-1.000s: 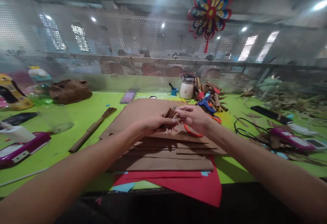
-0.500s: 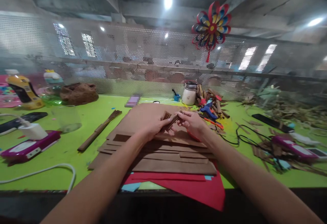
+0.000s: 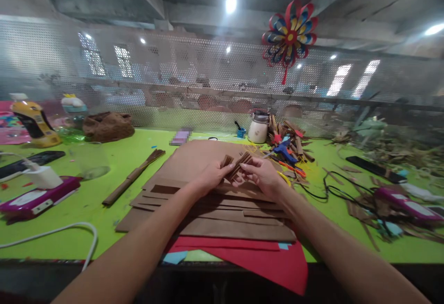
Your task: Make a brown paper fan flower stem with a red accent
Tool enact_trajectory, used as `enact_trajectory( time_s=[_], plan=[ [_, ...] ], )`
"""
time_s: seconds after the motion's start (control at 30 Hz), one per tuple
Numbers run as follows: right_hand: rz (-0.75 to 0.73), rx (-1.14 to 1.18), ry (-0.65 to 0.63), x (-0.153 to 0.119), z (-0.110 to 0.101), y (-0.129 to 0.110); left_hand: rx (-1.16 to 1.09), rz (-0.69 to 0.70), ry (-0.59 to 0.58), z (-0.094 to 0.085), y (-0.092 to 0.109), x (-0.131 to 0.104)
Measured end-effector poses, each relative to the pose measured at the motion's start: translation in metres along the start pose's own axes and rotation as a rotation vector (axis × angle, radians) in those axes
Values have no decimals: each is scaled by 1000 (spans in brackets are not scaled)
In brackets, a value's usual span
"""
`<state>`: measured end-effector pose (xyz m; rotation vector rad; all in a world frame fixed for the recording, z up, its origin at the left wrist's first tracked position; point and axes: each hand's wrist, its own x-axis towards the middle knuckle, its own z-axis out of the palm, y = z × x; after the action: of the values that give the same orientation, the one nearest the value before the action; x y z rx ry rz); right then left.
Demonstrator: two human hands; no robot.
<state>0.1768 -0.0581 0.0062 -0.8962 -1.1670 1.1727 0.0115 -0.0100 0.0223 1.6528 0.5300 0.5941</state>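
Folded brown paper pieces (image 3: 242, 164) are held above a stack of brown paper sheets (image 3: 201, 153). My left hand (image 3: 215, 174) is closed on them from the left, fingers partly hidden behind the pieces. From the right, my right hand (image 3: 260, 173) pinches the pieces between thumb and fingers. Beneath the brown stack lies red paper (image 3: 274, 267), reaching over the table's front edge. A rolled brown paper bundle (image 3: 133, 179) rests on the green table to the left.
Right of the stack are a blue glue gun (image 3: 285, 150), a white jar (image 3: 258, 128), black cable (image 3: 325, 186) and paper scraps. On the left stand a clear cup (image 3: 90, 163), a purple power strip (image 3: 41, 200) and a yellow bottle (image 3: 36, 126).
The folded pieces have turned and now show a broader ridged face between my hands. My right hand has shifted slightly right and down. The whole view has moved a little.
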Motion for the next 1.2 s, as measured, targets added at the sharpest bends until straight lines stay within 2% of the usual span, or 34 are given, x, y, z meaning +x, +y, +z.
enact_trajectory(
  time_s=[0.17, 0.37, 0.47, 0.83, 1.07, 1.2],
  plan=[
    [95, -13, -10, 0, -2, 2, 108, 44, 139, 0, -7, 3],
    [117, -13, -23, 0, -3, 4, 98, -94, 301, -7, -9, 3],
    [113, -15, -36, -1, -2, 2, 42, -114, 360, -10, -11, 3],
    [111, 26, -21, -1, 0, 4, -217, -125, 352, -8, -11, 3],
    [116, 69, -53, -3, 3, 5, -137, -106, 376, -11, -21, 6],
    [105, 138, -58, -5, 8, 7, -146, -73, 363, -10, -20, 6]
  ],
)
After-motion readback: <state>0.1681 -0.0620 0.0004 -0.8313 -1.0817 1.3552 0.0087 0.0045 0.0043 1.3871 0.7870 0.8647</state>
